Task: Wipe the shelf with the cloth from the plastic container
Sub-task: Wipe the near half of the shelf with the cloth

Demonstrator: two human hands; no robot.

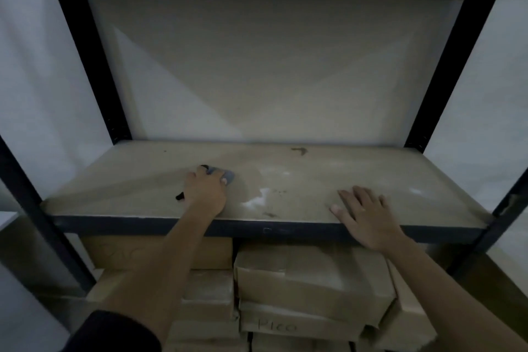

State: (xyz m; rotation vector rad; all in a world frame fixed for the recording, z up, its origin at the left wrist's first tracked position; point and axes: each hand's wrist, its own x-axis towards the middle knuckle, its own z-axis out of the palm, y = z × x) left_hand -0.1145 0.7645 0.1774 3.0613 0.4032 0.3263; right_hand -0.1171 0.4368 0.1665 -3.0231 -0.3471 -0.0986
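The brown shelf board point(314, 168) in a black metal rack fills the middle of the head view. My left hand point(204, 193) presses a small blue-grey cloth point(224, 175) flat on the board, left of centre; most of the cloth is hidden under the fingers. My right hand point(363, 213) rests palm down with fingers spread on the board's front right part, holding nothing. Pale wet-looking streaks point(261, 196) lie between the two hands. A dark mark point(300, 150) sits near the back of the board. The plastic container is out of view.
Black uprights point(94, 66) point(445, 80) frame the shelf, with a black beam point(257, 227) along its front edge. Several cardboard boxes point(308, 280) are stacked on the level below. A pale wall shows behind and beside the rack.
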